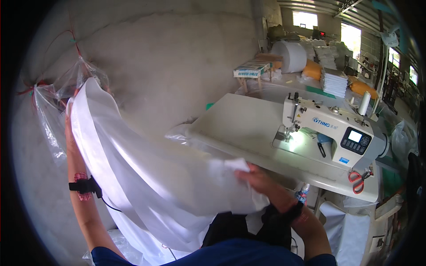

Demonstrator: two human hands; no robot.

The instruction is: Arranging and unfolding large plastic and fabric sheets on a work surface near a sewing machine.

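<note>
A large white fabric sheet (146, 155) hangs in folds across my front, raised high on the left and falling to my lap. My left hand (69, 113) is lifted near the wall and holds up the sheet's top edge; cloth covers most of its fingers. At the centre, my right hand (259, 179) is closed on the opposite edge of the sheet, with a bunched white corner by the fingertips. To the right of the sheet stands a white sewing machine (330, 122) with its lamp lit over the needle area.
The white sewing table (235, 117) reaches out ahead. Red-handled scissors (356, 182) lie at its right front edge, black snips (321, 150) beside the machine. Clear plastic bags (51, 119) hang on the left wall. A big white roll (289, 56) and stacked white sheets (333, 83) stand behind.
</note>
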